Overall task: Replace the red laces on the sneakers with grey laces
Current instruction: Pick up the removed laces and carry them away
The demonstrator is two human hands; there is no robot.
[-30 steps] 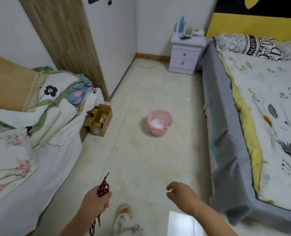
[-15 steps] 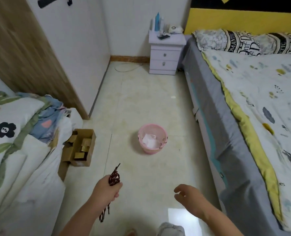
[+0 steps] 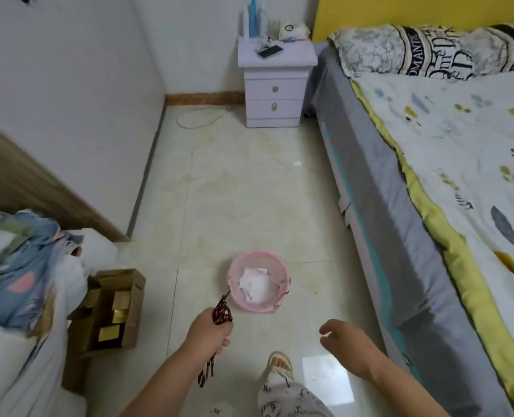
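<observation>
Your left hand (image 3: 212,329) is curled round a bunched red lace (image 3: 221,311), one end poking up past your knuckles and the other ends dangling below your fist toward the floor. Your right hand (image 3: 344,337) carries nothing; its fingers hang loosely bent, apart from each other, out over the tiles.

From the head camera, you stand on the pale tiled floor (image 3: 249,191) with the pink wastebasket (image 3: 259,284) just ahead of your left fist, some white paper lying in it. An open cardboard box (image 3: 115,308) sits to the left against a pile of bedding (image 3: 24,266), the bed (image 3: 445,176) runs along the right, and a white nightstand (image 3: 275,94) stands at the far wall.

As for progress, I'd judge that at least one red lace is out of its shoe, since you hold it loose. No sneakers and no grey laces appear in this view, so how much relacing is finished cannot be told. My guess is you mean to drop the old lace in the wastebasket; fitting the grey ones probably remains.
</observation>
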